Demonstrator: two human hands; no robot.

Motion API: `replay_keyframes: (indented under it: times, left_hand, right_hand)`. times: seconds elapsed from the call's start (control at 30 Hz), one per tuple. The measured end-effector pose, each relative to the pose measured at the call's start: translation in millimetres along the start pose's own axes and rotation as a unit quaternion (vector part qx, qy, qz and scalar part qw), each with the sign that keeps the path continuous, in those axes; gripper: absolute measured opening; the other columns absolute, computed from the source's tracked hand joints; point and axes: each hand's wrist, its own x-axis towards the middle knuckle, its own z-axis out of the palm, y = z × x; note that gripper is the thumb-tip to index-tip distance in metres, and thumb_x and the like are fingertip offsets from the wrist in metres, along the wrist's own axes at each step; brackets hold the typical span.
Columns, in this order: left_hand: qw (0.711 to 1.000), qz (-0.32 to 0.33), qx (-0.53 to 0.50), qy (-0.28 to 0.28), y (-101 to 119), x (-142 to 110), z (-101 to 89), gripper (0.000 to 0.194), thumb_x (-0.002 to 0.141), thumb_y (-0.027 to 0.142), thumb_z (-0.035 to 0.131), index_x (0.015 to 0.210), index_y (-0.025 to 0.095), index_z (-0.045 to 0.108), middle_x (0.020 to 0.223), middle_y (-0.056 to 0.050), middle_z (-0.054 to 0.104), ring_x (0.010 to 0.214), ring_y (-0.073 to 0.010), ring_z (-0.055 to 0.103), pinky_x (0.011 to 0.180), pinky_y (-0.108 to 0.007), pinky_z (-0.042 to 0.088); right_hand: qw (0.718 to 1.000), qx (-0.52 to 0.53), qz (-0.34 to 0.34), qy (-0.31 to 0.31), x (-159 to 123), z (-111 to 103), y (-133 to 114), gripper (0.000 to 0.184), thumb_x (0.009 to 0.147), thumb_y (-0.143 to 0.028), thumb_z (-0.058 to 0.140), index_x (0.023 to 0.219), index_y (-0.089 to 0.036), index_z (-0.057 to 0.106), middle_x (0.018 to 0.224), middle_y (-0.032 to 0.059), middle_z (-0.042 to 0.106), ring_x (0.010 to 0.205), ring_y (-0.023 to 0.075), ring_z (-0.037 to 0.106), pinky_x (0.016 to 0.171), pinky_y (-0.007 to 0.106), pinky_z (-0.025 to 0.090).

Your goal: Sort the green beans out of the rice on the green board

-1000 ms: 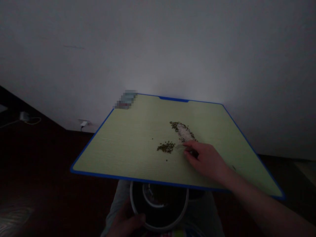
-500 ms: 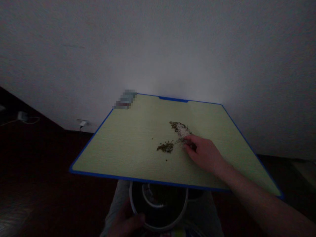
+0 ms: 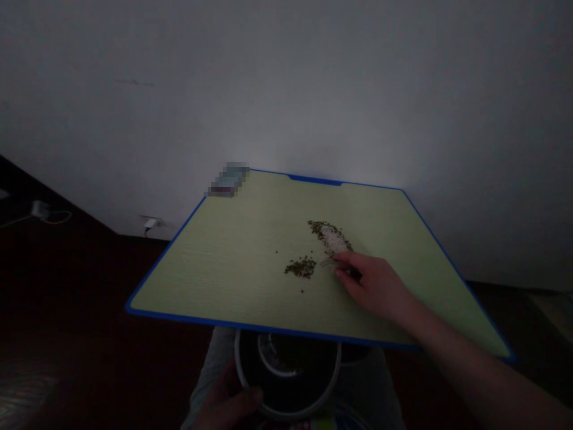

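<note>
My left hand [image 3: 235, 403] grips the rim of a round bowl [image 3: 335, 382] with a pale edge, held over the lap below the table's front edge. Its inside is dark, and the contents are hard to make out. On the table, my right hand [image 3: 373, 280] is closed, thumb and forefinger drawn together at the near end of a pile of white grains [image 3: 333, 239] mixed with small green-brown beans [image 3: 317, 227]. Whatever its fingertips hold is hidden. A faint smear of motion shows beside them. To their left lies a separate heap of green-brown beans [image 3: 302, 267], with a few strays around it.
The pale yellow-green table [image 3: 224, 257] has a blue rim and stands against a grey wall [image 3: 286, 89]. A blurred-out flat item [image 3: 228, 180] lies at its far left corner. A white plug [image 3: 151, 223] sits in the wall at left.
My right hand has shifted slightly toward me and to the right, uncovering more of the white grains. The left hand and bowl have stayed in place.
</note>
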Motion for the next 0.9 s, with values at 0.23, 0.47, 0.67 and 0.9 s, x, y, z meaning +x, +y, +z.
replay_keyframes:
  times: [0.23, 0.47, 0.67, 0.9]
  left_hand:
    - [1.0, 0.008, 0.003, 0.003, -1.3, 1.6, -1.7, 0.096, 0.056, 0.007, 0.081, 0.141, 0.017, 0.038, 0.11, -0.018, 0.075, 0.101, -0.0383, 0.069, 0.086, -0.047, 0.057]
    - [1.0, 0.002, 0.006, -0.019, -1.6, 1.7, -4.0, 0.084, 0.059, 0.008, 0.08, 0.135, 0.019, 0.047, 0.111, -0.018, 0.075, 0.103, -0.0378, 0.068, 0.087, -0.046, 0.056]
    - [1.0, 0.009, -0.002, -0.008, -2.5, 2.4, -4.7, 0.063, 0.057, 0.009, 0.081, 0.117, 0.019, 0.065, 0.105, -0.015, 0.078, 0.104, -0.0394, 0.067, 0.092, -0.049, 0.052]
    - [1.0, -0.003, -0.008, 0.002, 0.5, 0.0, -0.7, 0.081, 0.057, 0.01, 0.082, 0.132, 0.02, 0.053, 0.108, -0.016, 0.076, 0.106, -0.0394, 0.066, 0.095, -0.051, 0.049]
  right_hand:
    - [1.0, -0.013, 0.022, 0.012, 13.8, -0.4, -0.9, 0.026, 0.084, -0.021, 0.053, 0.106, -0.018, 0.065, 0.086, 0.0045, 0.074, 0.075, 0.02, 0.068, 0.068, 0.031, 0.049]
    - [0.999, -0.03, 0.016, 0.022, 30.1, 2.1, -0.1, 0.027, 0.084, -0.022, 0.054, 0.108, -0.018, 0.065, 0.086, 0.0059, 0.074, 0.077, 0.0212, 0.069, 0.07, 0.032, 0.05]
    - [0.998, -0.06, -0.005, 0.026, 38.9, 4.6, -4.4, 0.027, 0.085, -0.022, 0.054, 0.109, -0.016, 0.065, 0.091, 0.0073, 0.074, 0.081, 0.0237, 0.069, 0.073, 0.035, 0.05]
    - [0.995, -0.08, -0.059, -0.009, 38.7, 2.7, -5.0, 0.031, 0.091, -0.021, 0.046, 0.117, -0.017, 0.063, 0.112, 0.0099, 0.071, 0.097, 0.0266, 0.066, 0.084, 0.039, 0.05]
